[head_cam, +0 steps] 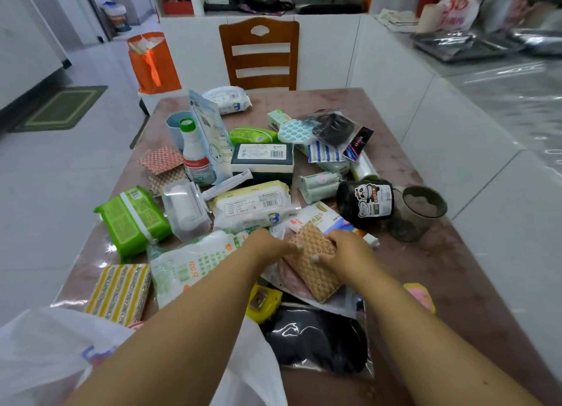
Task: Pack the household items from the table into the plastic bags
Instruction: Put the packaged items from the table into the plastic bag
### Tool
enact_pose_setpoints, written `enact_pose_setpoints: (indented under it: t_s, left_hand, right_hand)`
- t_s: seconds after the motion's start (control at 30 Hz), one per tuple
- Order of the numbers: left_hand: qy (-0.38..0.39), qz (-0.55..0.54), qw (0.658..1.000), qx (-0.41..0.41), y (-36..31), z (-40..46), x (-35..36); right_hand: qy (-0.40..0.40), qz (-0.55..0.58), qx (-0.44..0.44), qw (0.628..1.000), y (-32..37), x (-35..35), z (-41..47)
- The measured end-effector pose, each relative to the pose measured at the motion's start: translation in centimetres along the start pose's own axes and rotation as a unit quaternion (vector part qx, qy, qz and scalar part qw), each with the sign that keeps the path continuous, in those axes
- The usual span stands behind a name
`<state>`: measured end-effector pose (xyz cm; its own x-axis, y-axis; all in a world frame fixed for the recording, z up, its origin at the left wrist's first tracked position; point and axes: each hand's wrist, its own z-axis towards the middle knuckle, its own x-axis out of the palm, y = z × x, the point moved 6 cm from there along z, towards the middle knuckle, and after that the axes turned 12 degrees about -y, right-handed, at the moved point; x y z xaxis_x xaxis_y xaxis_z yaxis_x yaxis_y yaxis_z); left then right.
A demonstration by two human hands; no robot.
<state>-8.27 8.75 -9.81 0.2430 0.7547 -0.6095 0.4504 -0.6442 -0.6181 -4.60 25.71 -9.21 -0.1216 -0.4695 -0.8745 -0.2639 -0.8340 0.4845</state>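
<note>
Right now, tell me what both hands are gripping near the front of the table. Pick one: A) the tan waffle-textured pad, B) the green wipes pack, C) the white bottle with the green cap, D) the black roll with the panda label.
A: the left hand and right hand both clasp the tan waffle-textured pad; the other items lie untouched farther back.

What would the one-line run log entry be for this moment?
stage: picking item | left hand + right hand: gripping tan waffle-textured flat pad | white plastic bag: near edge | table: most items unpacked
</note>
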Motion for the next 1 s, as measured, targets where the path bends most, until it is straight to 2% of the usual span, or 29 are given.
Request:
enact_pose_setpoints:
  t_s: [0.13, 0.27, 0.4, 0.47, 0.5, 0.6, 0.7, 0.8, 0.87, 1.0]
  left_hand:
    - [0.03, -0.097, 0.995, 0.009, -0.8, -0.3, -0.3]
    - [0.088, -0.251, 0.964, -0.001, -2.6, -1.6, -1.1]
    - [0.027, -0.306, 0.951, 0.01, -2.8, -2.0, -4.9]
    - [-0.01, -0.355, 0.935, 0.023, -2.6, -2.1, -7.6]
    - [-0.025, -0.385, 0.922, 0.026, -2.2, -2.2, -8.8]
    - [-0.052, -0.458, 0.887, 0.025, -0.7, -2.2, -10.8]
    - [-0.06, -0.488, 0.871, 0.016, 0.5, -2.7, -10.9]
    - [-0.069, -0.496, 0.866, 0.002, 1.5, -3.1, -10.5]
    - [-0.072, -0.5, 0.863, -0.007, 2.2, -3.3, -10.2]
    - [-0.084, -0.506, 0.858, -0.021, 3.1, -3.7, -10.0]
  right_hand:
    - [0.001, 0.099, 0.015, 0.995, -0.7, 0.0, 0.2]
    - [0.026, 0.198, 0.012, 0.98, 0.1, -0.3, 0.0]
    - [-0.038, 0.232, 0.012, 0.972, 0.2, -2.6, -0.5]
    - [-0.053, 0.2, 0.019, 0.978, -0.3, -3.5, -1.6]
    - [-0.034, 0.167, 0.02, 0.985, -0.4, -3.4, -2.3]
    - [0.082, 0.031, -0.027, 0.996, -0.2, -1.2, -4.7]
    - [0.147, -0.12, -0.099, 0.977, 0.4, 1.2, -6.1]
    - [0.16, -0.262, -0.13, 0.943, 0.9, 2.2, -6.3]
    - [0.173, -0.274, -0.128, 0.937, 1.4, 2.6, -6.3]
    - [0.208, -0.23, -0.102, 0.945, 1.4, 3.0, -6.6]
